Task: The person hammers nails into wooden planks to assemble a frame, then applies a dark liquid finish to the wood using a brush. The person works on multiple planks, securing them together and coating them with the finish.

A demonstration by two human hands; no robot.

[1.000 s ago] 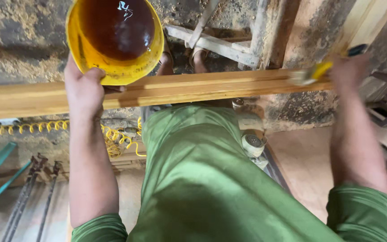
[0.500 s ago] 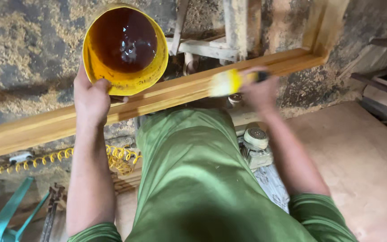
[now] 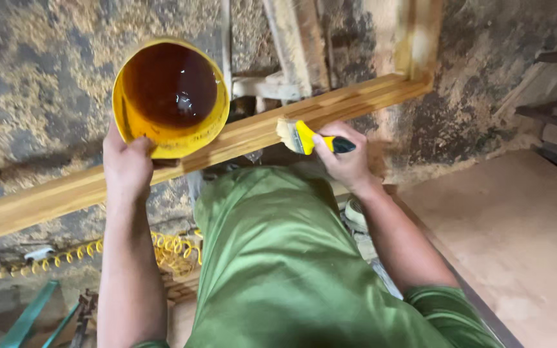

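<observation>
Head view
Left hand (image 3: 126, 169): fingers wrapped round the near rim of the yellow bucket (image 3: 170, 96), thumb on the rim's edge; hand clamped on the bucket.
Yellow bucket: sits just beyond the left fingertips, tilted toward the camera, holding dark brown liquid; its lower edge touches the wooden plank (image 3: 240, 136).
Right hand (image 3: 346, 162): fingers closed tight round the black handle of the paintbrush (image 3: 304, 136).
Paintbrush: yellow ferrule and pale bristles jut left of the right fingers; bristles rest on the plank's top face.
Wooden plank: long, glossy amber, running slantwise beyond both sets of fingers, from lower left to upper right.
Green garment (image 3: 291, 264): covers the person's body, nearer the camera than both hands, between the forearms.
Yellow coiled hose (image 3: 169, 248): on the floor, below the left forearm.
Floor beyond the fingers (image 3: 40, 77): strewn with sawdust.
Flat board (image 3: 517, 232): to the right of the right forearm.
</observation>
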